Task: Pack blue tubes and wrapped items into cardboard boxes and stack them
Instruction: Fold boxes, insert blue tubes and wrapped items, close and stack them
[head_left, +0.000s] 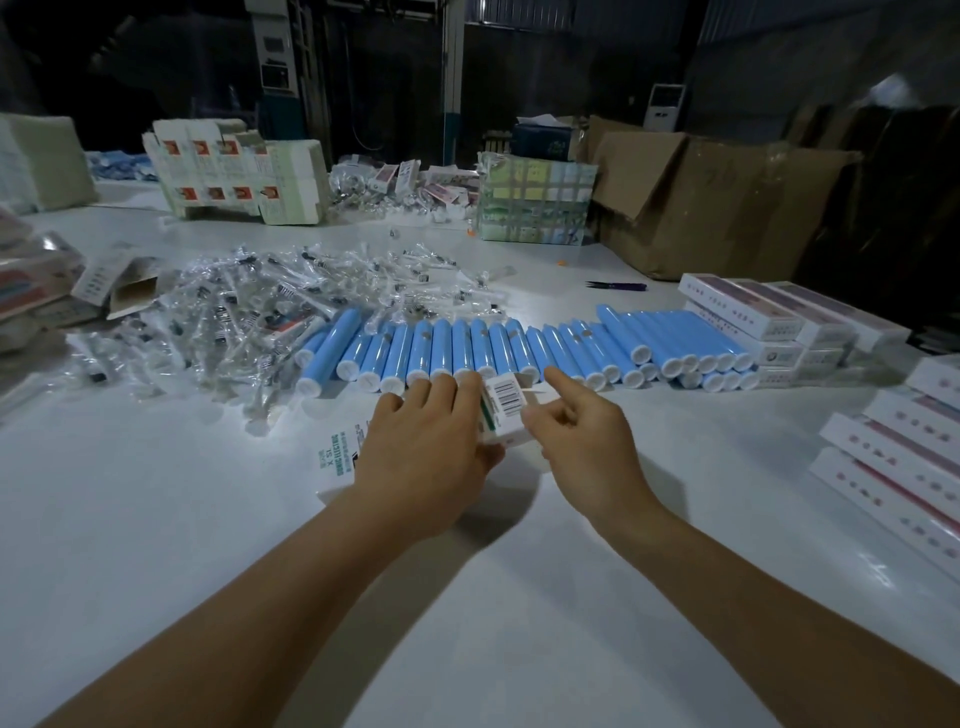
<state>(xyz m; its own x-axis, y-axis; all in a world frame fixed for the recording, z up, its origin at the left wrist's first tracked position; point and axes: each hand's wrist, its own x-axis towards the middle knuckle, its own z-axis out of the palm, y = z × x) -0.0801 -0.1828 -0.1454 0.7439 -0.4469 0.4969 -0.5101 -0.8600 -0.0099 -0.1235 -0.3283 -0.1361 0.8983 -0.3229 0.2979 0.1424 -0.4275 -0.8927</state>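
box (506, 415): between both hands, just in front of the blue tubes (467, 348)
left hand (426, 441): gripping box — fingers wrapped over it
right hand (582, 436): pinching box's end, index finger out

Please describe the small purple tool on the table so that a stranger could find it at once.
Start at the big open brown carton at the table's far right. On the bare white table just in front of it lie small purple snips. They are the only dark, purple thing there, beyond the row of blue tubes.
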